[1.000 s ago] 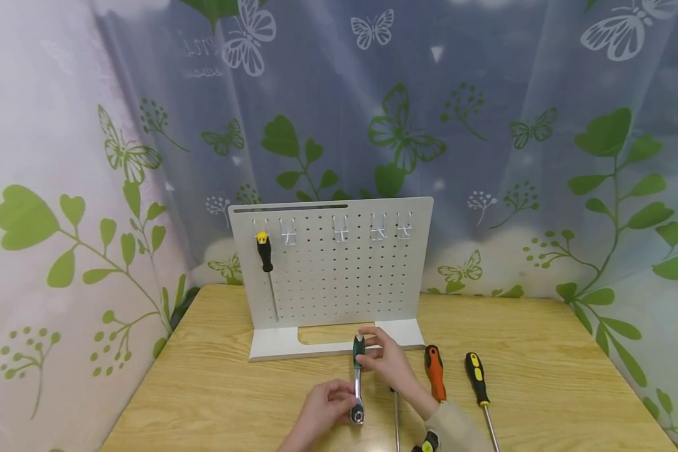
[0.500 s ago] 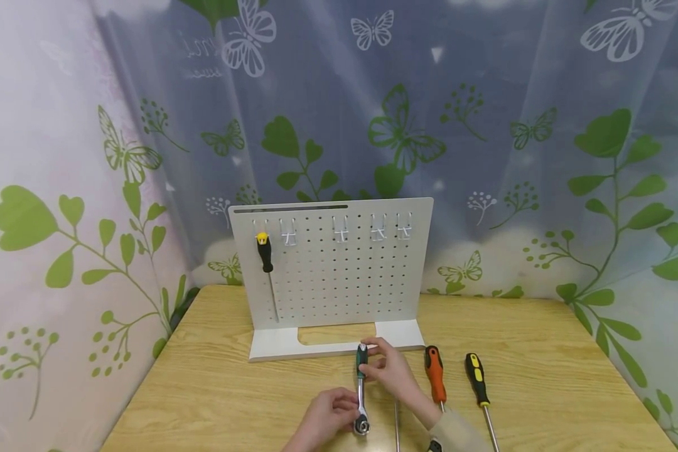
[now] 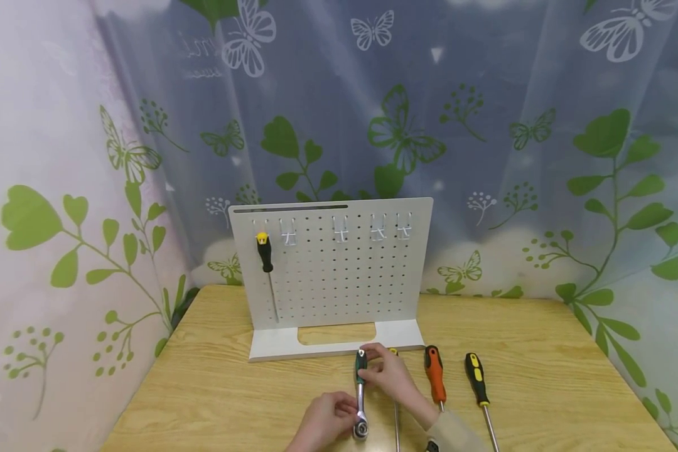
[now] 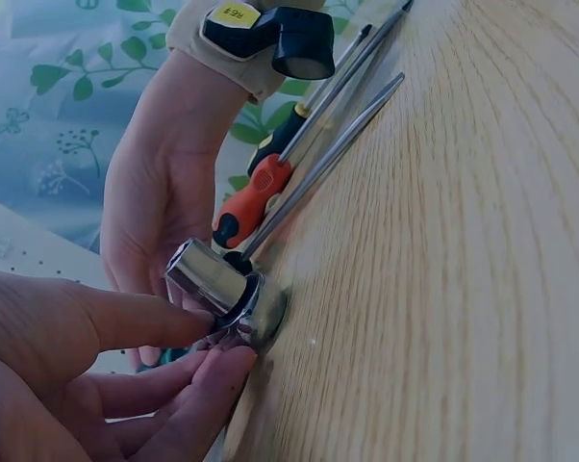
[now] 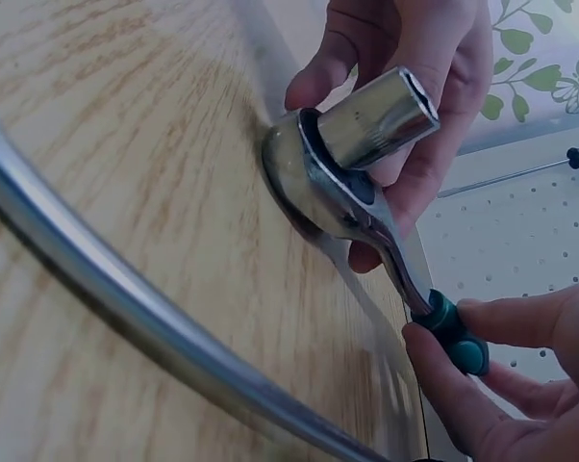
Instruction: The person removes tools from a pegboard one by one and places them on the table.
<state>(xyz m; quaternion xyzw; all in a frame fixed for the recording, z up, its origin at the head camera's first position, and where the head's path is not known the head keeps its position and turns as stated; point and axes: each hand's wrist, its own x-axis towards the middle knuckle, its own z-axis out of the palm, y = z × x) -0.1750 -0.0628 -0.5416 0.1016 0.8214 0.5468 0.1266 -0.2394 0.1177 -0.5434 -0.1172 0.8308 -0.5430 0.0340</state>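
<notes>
A ratchet wrench [image 3: 361, 395] with a green-and-black handle and a chrome socket lies lengthwise over the table, just in front of the pegboard base. My left hand [image 3: 328, 419] pinches its head end; in the left wrist view the thumb and fingers meet beside the ratchet head [image 4: 263, 313]. At the far end, my right hand [image 3: 397, 382] holds the green handle [image 5: 453, 332] between thumb and fingers. The socket [image 5: 381, 117] faces up from the head. A screwdriver with a long shaft [image 3: 397, 424] lies partly hidden beneath the right hand.
A white pegboard [image 3: 328, 282] stands behind the hands, with several wire hooks [image 3: 341, 232] along its top. One black-and-yellow screwdriver [image 3: 265, 252] hangs at its left. An orange screwdriver [image 3: 434, 373] and another black-and-yellow screwdriver [image 3: 476, 375] lie on the wooden table [image 3: 203, 389] to the right.
The ratchet wrench has come slightly toward me, with both hands still on it. Its head has turned a little, so the socket shows more from above.
</notes>
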